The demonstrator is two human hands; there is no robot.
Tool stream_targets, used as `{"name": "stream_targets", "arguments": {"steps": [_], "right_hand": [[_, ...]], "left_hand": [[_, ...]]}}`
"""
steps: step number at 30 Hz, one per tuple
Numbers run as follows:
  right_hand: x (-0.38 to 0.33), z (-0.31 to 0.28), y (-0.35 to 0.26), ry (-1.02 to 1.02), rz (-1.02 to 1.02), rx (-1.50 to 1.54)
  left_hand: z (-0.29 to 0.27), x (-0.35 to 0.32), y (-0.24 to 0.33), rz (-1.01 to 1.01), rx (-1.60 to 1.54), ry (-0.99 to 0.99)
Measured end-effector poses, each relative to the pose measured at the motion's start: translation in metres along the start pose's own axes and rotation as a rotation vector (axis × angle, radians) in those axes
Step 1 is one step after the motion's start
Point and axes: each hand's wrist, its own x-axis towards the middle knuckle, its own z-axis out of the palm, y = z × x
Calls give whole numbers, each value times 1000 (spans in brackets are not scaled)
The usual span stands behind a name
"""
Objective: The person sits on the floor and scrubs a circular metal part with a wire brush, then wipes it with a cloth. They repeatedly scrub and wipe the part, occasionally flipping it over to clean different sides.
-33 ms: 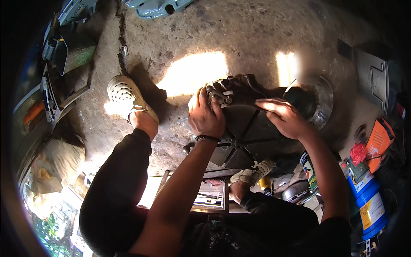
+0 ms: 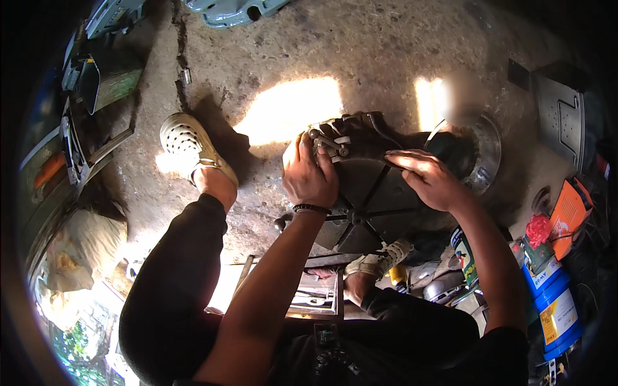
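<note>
On concrete floor [image 2: 386, 64], ahead of me: a round spoked stand [image 2: 358, 217]. Over its far edge, a dark piece [image 2: 370, 136]; well to the right, a shiny pan [image 2: 492, 154]. My left hand [image 2: 310, 172] at the piece's left end, fingers curled; contact partly hidden, so I can't tell if they pinch. My right hand [image 2: 426, 177] at its right end, fingers straight, side by side; underside hidden, grip can't be told. By my left thumb, a ball-ended lever [image 2: 329, 143]. On that wrist, a dark bracelet [image 2: 311, 208].
</note>
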Motion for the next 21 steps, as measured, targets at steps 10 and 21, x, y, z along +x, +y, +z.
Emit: {"name": "stream_targets", "arguments": {"steps": [10,21], "right_hand": [[18,5,-4,133,-95,6],[33,33,-25,247,-116,-160]], "left_hand": [[-4,8,7,-37,-64,-32],[1,6,6,-18,-38,-19]]}}
